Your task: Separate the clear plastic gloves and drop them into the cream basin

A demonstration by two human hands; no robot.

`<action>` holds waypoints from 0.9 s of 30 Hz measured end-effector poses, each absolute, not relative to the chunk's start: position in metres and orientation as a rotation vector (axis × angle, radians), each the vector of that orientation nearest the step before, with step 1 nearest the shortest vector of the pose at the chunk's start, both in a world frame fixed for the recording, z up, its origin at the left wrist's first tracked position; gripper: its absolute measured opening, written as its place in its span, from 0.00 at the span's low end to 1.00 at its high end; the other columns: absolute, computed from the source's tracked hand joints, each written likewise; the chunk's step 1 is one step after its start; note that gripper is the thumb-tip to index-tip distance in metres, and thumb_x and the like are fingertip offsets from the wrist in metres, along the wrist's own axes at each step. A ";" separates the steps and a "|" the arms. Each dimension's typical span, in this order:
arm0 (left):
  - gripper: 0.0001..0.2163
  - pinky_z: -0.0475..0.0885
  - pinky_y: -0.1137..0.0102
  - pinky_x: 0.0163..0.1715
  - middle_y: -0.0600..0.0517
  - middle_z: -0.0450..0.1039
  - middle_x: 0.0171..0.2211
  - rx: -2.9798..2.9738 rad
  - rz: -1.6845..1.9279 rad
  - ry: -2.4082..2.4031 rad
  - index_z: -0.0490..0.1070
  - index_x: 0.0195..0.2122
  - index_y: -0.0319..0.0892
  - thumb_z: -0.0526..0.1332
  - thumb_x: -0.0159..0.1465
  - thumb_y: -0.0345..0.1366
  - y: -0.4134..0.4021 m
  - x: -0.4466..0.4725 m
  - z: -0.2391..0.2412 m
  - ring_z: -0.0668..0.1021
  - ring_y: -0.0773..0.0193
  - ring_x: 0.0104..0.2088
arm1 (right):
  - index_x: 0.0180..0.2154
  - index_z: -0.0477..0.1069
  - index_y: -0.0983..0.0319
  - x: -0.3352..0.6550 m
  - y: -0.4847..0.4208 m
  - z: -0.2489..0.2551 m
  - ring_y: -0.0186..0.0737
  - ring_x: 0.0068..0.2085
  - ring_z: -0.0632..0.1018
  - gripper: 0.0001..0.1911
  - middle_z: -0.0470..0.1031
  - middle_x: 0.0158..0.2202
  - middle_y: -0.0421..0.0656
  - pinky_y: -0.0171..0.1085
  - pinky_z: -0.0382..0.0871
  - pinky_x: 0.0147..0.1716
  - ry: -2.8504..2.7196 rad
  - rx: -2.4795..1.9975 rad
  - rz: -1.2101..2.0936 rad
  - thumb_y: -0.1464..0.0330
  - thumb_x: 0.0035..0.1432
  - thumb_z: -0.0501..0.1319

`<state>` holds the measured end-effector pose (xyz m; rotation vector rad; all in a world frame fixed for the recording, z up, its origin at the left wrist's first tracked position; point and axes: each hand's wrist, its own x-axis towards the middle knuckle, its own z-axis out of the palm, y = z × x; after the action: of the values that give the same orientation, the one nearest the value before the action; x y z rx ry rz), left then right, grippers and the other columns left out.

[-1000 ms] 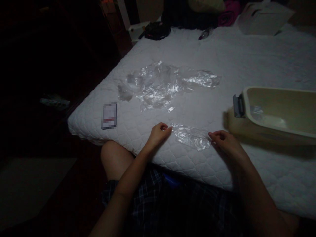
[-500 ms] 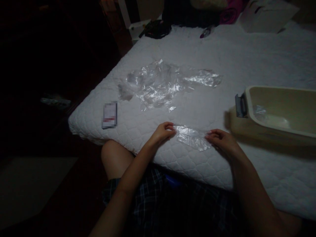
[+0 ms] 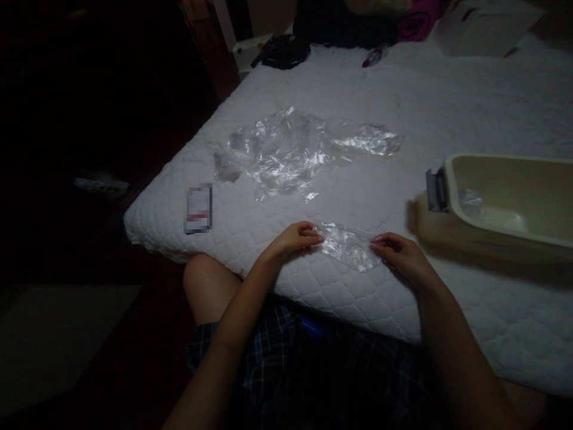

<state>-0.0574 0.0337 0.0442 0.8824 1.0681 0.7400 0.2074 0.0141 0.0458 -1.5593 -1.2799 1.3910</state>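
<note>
A clear plastic bag (image 3: 347, 246), crinkled and shiny, stretches between my two hands just over the white quilted mattress (image 3: 322, 292). My left hand (image 3: 298, 239) pinches its left end between thumb and fingers. At the right end, my right hand (image 3: 400, 254) grips the plastic the same way. Farther back lies a spread-out heap of clear plastic bags (image 3: 290, 155), one long piece of it reaching to the right.
To the right stands a cream plastic bin (image 3: 501, 239) with a grey latch (image 3: 437, 191) and some clear plastic inside. A phone-sized, blurred-out object (image 3: 199, 209) lies near the left edge. At the back are a white box (image 3: 486, 30) and a pink roll (image 3: 416, 24).
My hands have shifted slightly on the plastic bag, the left fingers reaching a bit farther right over it. The heap and the bin stay where they were.
</note>
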 end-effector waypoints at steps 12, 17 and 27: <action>0.10 0.59 0.79 0.15 0.59 0.65 0.18 0.923 0.729 1.194 0.66 0.28 0.37 0.67 0.49 0.32 0.035 -0.050 0.045 0.66 0.77 0.16 | 0.31 0.70 0.62 0.210 0.018 0.041 0.26 0.17 0.63 0.21 0.69 0.23 0.39 0.29 0.52 0.13 -1.256 -1.617 1.383 0.50 0.45 0.62; 0.10 0.61 0.78 0.17 0.57 0.66 0.21 0.983 0.731 1.090 0.66 0.26 0.36 0.67 0.49 0.34 0.035 -0.055 0.039 0.67 0.76 0.19 | 0.34 0.70 0.61 0.210 0.015 0.038 0.27 0.20 0.66 0.22 0.70 0.26 0.39 0.29 0.57 0.17 -1.214 -1.589 1.404 0.52 0.42 0.65; 0.10 0.63 0.78 0.18 0.57 0.66 0.21 1.015 0.757 1.101 0.67 0.28 0.36 0.67 0.48 0.32 0.038 -0.055 0.026 0.68 0.75 0.19 | 0.36 0.70 0.62 0.212 0.016 0.038 0.29 0.21 0.66 0.23 0.68 0.26 0.39 0.30 0.57 0.18 -1.342 -1.563 1.446 0.54 0.43 0.66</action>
<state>-0.0553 0.0378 0.0258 1.0152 1.1014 0.7566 0.2120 0.0157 0.0383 -1.5625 -1.3416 1.4460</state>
